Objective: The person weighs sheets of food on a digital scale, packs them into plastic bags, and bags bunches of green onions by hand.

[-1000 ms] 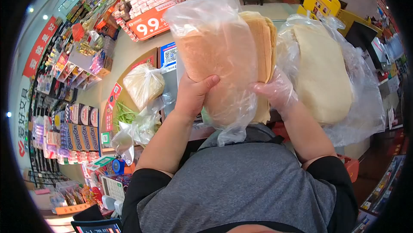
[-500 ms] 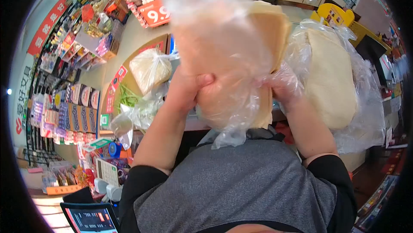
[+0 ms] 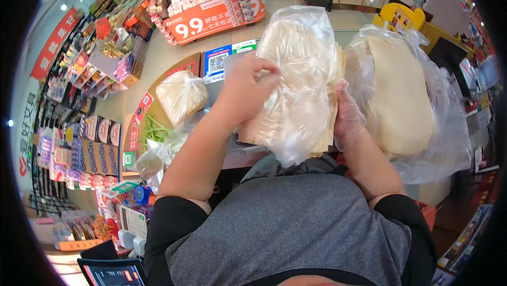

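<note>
A stack of thin tan sheets, like tofu skin, stands tilted up in front of my chest. A clear plastic bag lies wrinkled over its face, and sheet edges show at the right side and bottom. My right hand, in a thin clear plastic glove, grips the stack's right edge. My left hand is bare and hovers by the bag's upper left, fingers bent with a gap between thumb and forefinger. Whether it touches the bag is hard to see. Right of the stack lies a thick pile of pale sheets on plastic wrapping.
On the counter to the left are a tied bag of pale food, green stalks and QR code cards. A yellow chair stands at the back right. A screen sits at lower left, with shop shelves beyond.
The stack and bag have come down and tilted back, uncovering the QR cards and price sign. My left hand has let go of the lower face and moved up to the upper left.
</note>
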The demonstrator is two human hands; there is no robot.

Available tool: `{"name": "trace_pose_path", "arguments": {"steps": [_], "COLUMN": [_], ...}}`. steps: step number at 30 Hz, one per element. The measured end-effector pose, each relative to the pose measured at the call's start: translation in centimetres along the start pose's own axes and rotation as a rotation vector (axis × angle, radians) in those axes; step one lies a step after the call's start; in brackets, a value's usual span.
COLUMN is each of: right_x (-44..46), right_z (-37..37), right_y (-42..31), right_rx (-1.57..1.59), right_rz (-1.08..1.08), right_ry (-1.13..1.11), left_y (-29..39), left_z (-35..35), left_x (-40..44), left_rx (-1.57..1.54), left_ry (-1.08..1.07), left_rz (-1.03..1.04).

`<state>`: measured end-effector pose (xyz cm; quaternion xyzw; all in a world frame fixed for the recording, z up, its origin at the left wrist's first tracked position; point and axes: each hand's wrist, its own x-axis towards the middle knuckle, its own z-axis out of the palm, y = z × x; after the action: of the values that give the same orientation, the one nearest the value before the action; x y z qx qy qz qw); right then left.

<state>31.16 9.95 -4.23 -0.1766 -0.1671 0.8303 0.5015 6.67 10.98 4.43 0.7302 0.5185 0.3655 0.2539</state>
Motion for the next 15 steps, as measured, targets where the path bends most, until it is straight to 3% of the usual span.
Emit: {"name": "trace_pose_path", "arguments": {"steps": [3,4,5,8,10,15], "right_x": [-0.4,-0.4,-0.5,-2.3,-3.2,-5.1], "right_z": [-1.0,-2.0,-2.7,-0.6,0.4,0.7], "right_y": [-0.1,-0.2,-0.4,-1.1,-2.3,-6.3], "right_rx": [0.03,0.067,0.103,0.125,0.122,0.043], "right_rz": [-0.085,-0.095,-0.102,-0.304,-0.403,-0.565], "right_ry": [0.008,0.005,0.001,-0.149,-0.209,-0.197], "left_y": [2.0,2.4,3.4,2.9,-0.2,-11.8], "left_z": [-0.6,-0.8,-2.0,-3.3,-3.5,0.7], "left_x": [0.5,1.1,1.4,3.6,5.7,7.4], "left_rx": [-0.189,-0.326,-0.468,-0.783,-0.852,-0.691], "left_ry": [0.186,0.244,0.185,0.186,0.234,0.46], "left_rz": [-0.167,-0.04,-0.134,-0.105,-0.099,-0.137]}}
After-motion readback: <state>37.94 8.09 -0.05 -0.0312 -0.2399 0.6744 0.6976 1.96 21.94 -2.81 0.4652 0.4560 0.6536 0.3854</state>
